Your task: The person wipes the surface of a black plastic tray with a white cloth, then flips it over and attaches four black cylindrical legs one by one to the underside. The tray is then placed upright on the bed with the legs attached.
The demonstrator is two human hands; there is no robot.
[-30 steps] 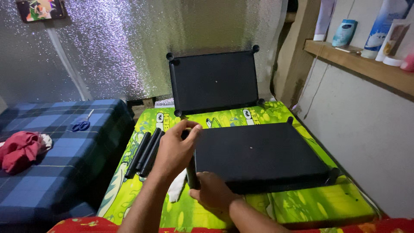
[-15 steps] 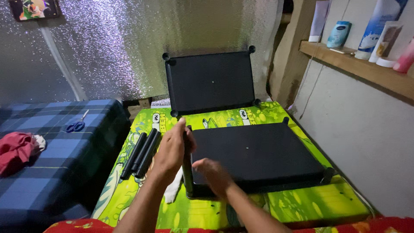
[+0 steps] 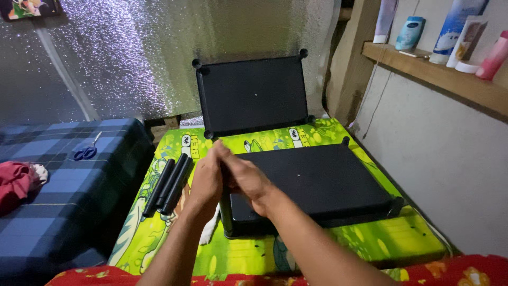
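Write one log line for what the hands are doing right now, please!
left hand: at near-left corner of flat black shelf, grip hidden | right hand: pressed beside it | black tubes: on green mat | second shelf: leaning on wall

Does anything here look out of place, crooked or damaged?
Nothing looks damaged or spilled. One black panel leans tilted against the wall, the other panel lies flat, and both hands meet at its near-left corner. Three black tubes lie side by side.

Blue scissors (image 3: 84, 153) lie on a checked blanket (image 3: 58, 175).
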